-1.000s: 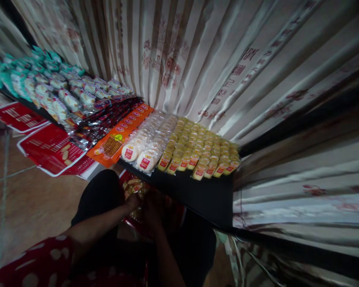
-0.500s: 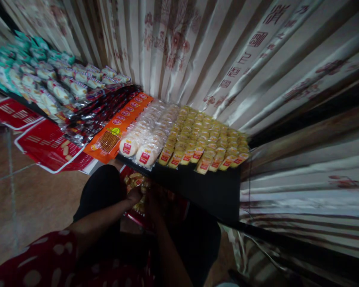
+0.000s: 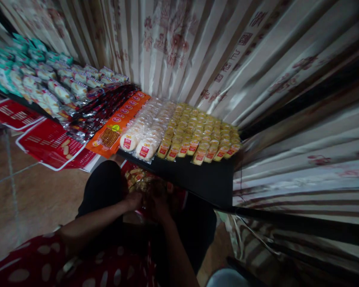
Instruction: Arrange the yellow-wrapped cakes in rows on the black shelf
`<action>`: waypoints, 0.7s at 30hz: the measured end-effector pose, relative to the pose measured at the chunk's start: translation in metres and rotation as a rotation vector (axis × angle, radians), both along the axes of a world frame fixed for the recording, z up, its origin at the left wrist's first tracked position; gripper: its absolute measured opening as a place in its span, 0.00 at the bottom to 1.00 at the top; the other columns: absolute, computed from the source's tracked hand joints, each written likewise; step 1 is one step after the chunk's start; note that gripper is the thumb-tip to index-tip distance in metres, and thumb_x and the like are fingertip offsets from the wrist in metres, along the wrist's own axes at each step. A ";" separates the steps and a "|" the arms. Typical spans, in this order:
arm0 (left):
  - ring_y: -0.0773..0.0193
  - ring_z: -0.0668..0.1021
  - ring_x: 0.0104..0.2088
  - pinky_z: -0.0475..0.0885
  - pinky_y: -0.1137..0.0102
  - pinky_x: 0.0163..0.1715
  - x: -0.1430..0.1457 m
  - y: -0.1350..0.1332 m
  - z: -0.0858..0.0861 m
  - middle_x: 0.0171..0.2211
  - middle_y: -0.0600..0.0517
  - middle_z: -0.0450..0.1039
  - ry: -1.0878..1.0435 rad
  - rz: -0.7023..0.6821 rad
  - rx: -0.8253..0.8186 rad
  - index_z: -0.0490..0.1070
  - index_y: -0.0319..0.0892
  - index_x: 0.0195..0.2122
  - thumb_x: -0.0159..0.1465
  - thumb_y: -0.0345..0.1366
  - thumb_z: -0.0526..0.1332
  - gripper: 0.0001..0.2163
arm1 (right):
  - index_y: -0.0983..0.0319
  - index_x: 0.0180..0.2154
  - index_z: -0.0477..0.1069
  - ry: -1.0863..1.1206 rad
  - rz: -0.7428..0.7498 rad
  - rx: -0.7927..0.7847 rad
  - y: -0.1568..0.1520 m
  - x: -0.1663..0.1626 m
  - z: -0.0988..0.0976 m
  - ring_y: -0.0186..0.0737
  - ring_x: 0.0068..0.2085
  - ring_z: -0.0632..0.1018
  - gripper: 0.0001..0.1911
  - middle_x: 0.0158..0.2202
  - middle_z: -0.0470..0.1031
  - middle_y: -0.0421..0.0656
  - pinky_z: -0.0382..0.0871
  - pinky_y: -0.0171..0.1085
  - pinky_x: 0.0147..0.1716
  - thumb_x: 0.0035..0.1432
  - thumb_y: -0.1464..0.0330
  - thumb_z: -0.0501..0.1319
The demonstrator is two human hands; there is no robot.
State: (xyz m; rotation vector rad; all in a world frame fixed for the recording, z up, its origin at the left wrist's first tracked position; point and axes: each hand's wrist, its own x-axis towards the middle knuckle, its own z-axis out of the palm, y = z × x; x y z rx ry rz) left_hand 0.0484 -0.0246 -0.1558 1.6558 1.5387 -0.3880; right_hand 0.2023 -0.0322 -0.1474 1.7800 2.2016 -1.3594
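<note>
Between my knees and below the black shelf is a red box [image 3: 184, 198] with small wrapped snack packets [image 3: 137, 178] in it. My left hand [image 3: 134, 200] is over the near left part of the box, its fingers curled in; what they hold is too dark to make out. Close beside it, my right hand [image 3: 160, 202] reaches down among the packets. Its fingers are lost in shadow, so their grip does not show.
On the black shelf [image 3: 197, 179] stand rows of yellow-wrapped cakes [image 3: 202, 133], white round crackers [image 3: 145, 148], an orange bag [image 3: 107, 137], dark packets [image 3: 86, 115] and white-and-green packets [image 3: 60, 89]. Red printed bags [image 3: 52, 147] hang at left. Pleated curtains [image 3: 173, 48] rise behind.
Both hands have come slightly nearer to me, uncovering more of the packets at the box's far side. The view has shifted a little, and the shelf's right end sits further left.
</note>
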 end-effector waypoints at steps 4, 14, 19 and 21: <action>0.51 0.75 0.46 0.70 0.62 0.43 0.005 0.001 0.003 0.44 0.41 0.74 0.048 -0.081 0.028 0.73 0.40 0.44 0.56 0.30 0.58 0.14 | 0.55 0.45 0.72 0.065 0.029 -0.032 -0.012 0.005 0.000 0.41 0.43 0.77 0.17 0.43 0.77 0.43 0.66 0.35 0.42 0.54 0.70 0.54; 0.54 0.75 0.47 0.69 0.64 0.44 0.014 0.002 0.008 0.44 0.43 0.74 0.076 -0.158 0.079 0.73 0.41 0.40 0.57 0.28 0.57 0.11 | 0.60 0.41 0.73 0.011 -0.015 -0.051 -0.015 0.006 -0.013 0.42 0.41 0.78 0.14 0.39 0.79 0.46 0.66 0.35 0.39 0.51 0.73 0.57; 0.55 0.76 0.45 0.69 0.66 0.43 0.012 0.000 0.009 0.41 0.43 0.75 0.075 -0.118 0.096 0.73 0.40 0.41 0.56 0.29 0.56 0.12 | 0.61 0.44 0.72 0.017 -0.104 -0.011 -0.015 0.007 -0.015 0.42 0.45 0.76 0.17 0.45 0.76 0.48 0.66 0.36 0.44 0.54 0.75 0.53; 0.54 0.75 0.45 0.69 0.66 0.43 0.014 -0.001 0.007 0.41 0.42 0.75 0.061 -0.098 0.107 0.72 0.39 0.41 0.56 0.30 0.56 0.12 | 0.62 0.46 0.71 0.014 -0.160 0.007 -0.014 0.007 -0.018 0.42 0.48 0.75 0.18 0.47 0.75 0.49 0.65 0.37 0.46 0.57 0.74 0.50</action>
